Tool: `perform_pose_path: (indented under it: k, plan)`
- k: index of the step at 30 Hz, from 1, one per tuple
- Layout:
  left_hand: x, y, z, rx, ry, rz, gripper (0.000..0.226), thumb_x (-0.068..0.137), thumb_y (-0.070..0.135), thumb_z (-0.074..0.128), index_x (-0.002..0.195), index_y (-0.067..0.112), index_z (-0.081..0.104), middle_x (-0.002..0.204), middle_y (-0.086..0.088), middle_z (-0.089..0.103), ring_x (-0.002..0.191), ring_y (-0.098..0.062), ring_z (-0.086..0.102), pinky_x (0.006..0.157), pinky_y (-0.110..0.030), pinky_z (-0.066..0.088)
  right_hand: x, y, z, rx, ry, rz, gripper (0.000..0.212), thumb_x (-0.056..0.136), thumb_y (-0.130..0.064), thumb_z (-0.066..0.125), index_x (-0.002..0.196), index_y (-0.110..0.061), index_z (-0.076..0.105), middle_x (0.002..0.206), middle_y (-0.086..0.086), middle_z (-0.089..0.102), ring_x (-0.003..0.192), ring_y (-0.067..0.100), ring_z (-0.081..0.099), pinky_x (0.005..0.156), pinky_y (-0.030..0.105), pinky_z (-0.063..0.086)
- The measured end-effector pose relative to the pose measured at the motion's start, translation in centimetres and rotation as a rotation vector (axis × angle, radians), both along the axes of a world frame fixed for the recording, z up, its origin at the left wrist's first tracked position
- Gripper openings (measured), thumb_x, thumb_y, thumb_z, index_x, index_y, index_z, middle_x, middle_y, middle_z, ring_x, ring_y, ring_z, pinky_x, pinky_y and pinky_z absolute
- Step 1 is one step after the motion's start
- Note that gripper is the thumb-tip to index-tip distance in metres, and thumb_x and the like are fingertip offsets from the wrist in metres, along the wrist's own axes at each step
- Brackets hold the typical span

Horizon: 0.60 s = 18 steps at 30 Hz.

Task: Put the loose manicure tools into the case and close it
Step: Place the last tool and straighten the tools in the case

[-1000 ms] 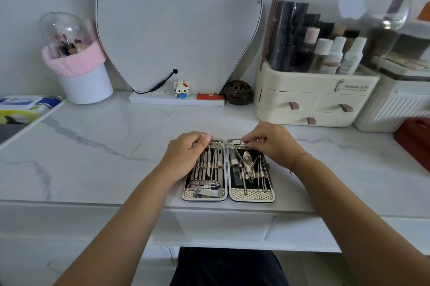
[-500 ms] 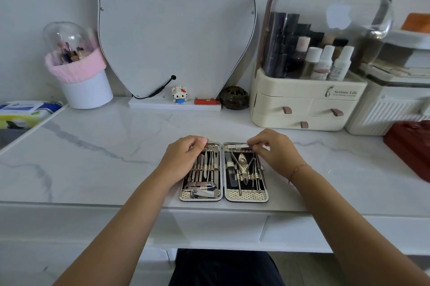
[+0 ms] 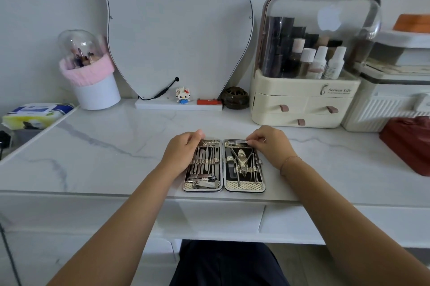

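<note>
Marble desktop (image 3: 111, 146): white with grey veins; it is carrying the whole scene, and the case is sitting close to its near edge, in the middle.
Manicure case (image 3: 223, 189): lying open and flat, its two halves side by side, hinge running away from the person; both halves are showing black lining and gold-patterned straps.
Left half: a row of slim steel tools is sitting upright under the straps; nail clippers (image 3: 204, 183) are lying across the near end.
Right half: cuticle nippers (image 3: 242, 159) are lying in the centre with thin tools on either side.
Left hand (image 3: 183, 149): resting on the far left corner of the case; its fingers are curling together over the rim and the tool tips, the thumb lying along the far edge, holding the case.
Right hand (image 3: 271, 143): hovering over the far right corner; thumb and fingertips are closing together in a pinch on a slim metal tool (image 3: 237, 143), which is lying crosswise along the far end of the right half; a thin bracelet (image 3: 288, 162) is circling the wrist.
Behind: a curved mirror (image 3: 176, 25) is leaning on the wall; a block figure (image 3: 182, 95) is standing on its base.
Left rear: a white brush holder (image 3: 96, 92) with pink trim is standing beside the mirror.
Right rear: a cream cosmetics organiser (image 3: 302, 99) with a clear dome is holding bottles.
</note>
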<state>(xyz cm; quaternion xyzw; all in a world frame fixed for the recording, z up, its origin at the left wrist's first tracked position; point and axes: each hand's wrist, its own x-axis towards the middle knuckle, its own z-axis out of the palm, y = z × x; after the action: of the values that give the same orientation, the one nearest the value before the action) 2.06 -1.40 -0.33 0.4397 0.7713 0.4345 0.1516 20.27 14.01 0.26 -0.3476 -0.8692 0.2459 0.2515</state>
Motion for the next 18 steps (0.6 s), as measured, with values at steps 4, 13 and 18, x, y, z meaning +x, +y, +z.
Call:
perform_pose_path:
  k: [4,13,18]
  plan:
    - [0.3,-0.2,0.3,-0.009,0.020,0.010,0.046,0.097,0.046,0.033,0.111,0.020,0.067,0.111,0.002,0.067,0.104,-0.014,0.058,0.084,-0.025,0.038,0.0,-0.3,-0.3,0.085,-0.030,0.006,0.013,0.085,-0.019,0.063,0.092,-0.016,0.073,0.092,0.000,0.064,0.089,0.015,0.057,0.079,0.020,0.038]
    - [-0.2,-3.1,1.2,-0.024,-0.249,0.002,0.037,0.091,0.050,0.048,0.114,0.024,0.063,0.124,0.005,0.062,0.115,-0.012,0.055,0.105,-0.034,0.037,3.0,-2.9,0.3,-0.332,0.122,-0.131,0.040,0.090,-0.019,0.053,0.129,-0.008,0.050,0.095,0.006,0.070,0.097,0.022,0.064,0.094,0.037,0.047]
    - [0.6,-5.3,1.4,0.055,-0.600,0.022,0.020,0.092,0.030,0.056,0.099,0.013,0.063,0.101,-0.001,0.068,0.100,-0.013,0.063,0.093,-0.031,0.048,4.0,-5.1,0.8,-0.656,0.295,-0.076,0.034,0.089,-0.002,0.051,0.123,0.002,0.051,0.110,0.020,0.063,0.095,0.027,0.062,0.077,0.036,0.056]
